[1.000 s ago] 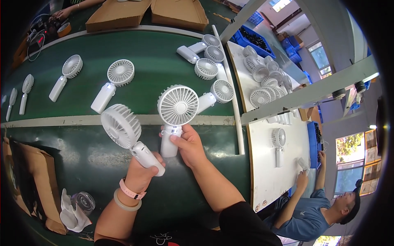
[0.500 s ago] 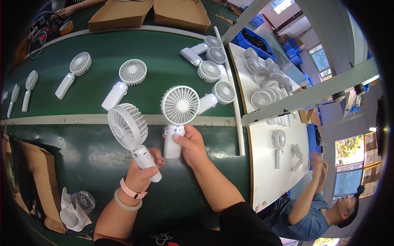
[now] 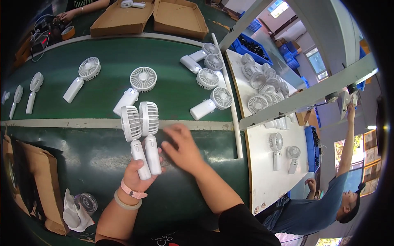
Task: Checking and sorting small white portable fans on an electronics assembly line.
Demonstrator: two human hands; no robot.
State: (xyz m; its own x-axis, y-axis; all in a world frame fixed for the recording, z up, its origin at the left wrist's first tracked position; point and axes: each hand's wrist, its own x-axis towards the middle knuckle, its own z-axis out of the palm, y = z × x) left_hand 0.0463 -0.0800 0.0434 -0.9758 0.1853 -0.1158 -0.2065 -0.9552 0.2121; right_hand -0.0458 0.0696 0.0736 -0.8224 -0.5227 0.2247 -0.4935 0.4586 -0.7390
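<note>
Two white handheld fans are side by side in my left hand (image 3: 132, 177), which is wrapped around their handles. The left fan (image 3: 140, 160) and the right fan (image 3: 152, 156) stand nearly upright, their round heads close together and seen edge-on. Just right of them is my right hand (image 3: 184, 151), empty, with fingers apart and slightly blurred. Beyond my hands, another white fan (image 3: 143, 79) lies on the green belt (image 3: 106, 55), its handle end near the heads of the held fans.
More fans (image 3: 89, 68) lie along the belt at left, and several (image 3: 207, 78) cluster at its right end by a white bar (image 3: 236, 123). A white side table (image 3: 262, 172) carries many fans. Open cardboard boxes (image 3: 180, 18) stand behind. A co-worker (image 3: 316, 205) is at right.
The fan that was in my right hand is now in my left hand with the other one, and my right hand has let go. Fans on the belt have shifted right. The co-worker's arm has risen.
</note>
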